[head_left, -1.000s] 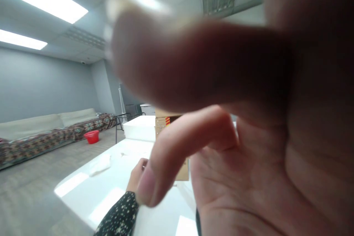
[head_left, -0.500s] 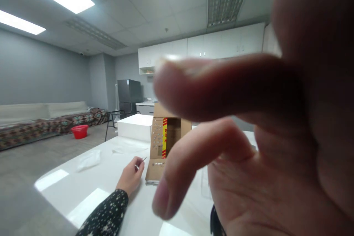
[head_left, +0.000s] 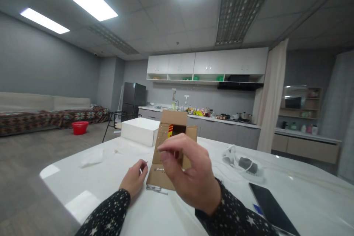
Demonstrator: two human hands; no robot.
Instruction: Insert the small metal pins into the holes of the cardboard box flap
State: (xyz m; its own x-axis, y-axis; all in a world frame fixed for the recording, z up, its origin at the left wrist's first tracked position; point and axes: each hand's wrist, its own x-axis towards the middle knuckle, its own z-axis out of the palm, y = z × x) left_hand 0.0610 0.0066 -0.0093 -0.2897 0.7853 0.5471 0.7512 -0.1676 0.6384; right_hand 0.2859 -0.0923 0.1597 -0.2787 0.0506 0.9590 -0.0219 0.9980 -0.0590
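Head view | right hand (head_left: 193,177) has dropped away from the lens, fingers curled, pinching nothing visible, before cardboard box (head_left: 171,147) on table (head_left: 290,191) | left hand (head_left: 134,180) pinches thin pin (head_left: 144,165) beside box | work area unblocked

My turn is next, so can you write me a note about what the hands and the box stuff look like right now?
Left hand: resting on the white table, pinching a thin pin between its fingertips.
Right hand: raised in front of the cardboard box, fingertips pinched together; whether they hold anything is too small to tell.
Things: the open box stands mid-table, its front flap studded with small pin heads. More loose pins lie by the flap's near edge.
Done: several pins sit in the cardboard.
Left: the pin in the left hand and the loose ones are not in.
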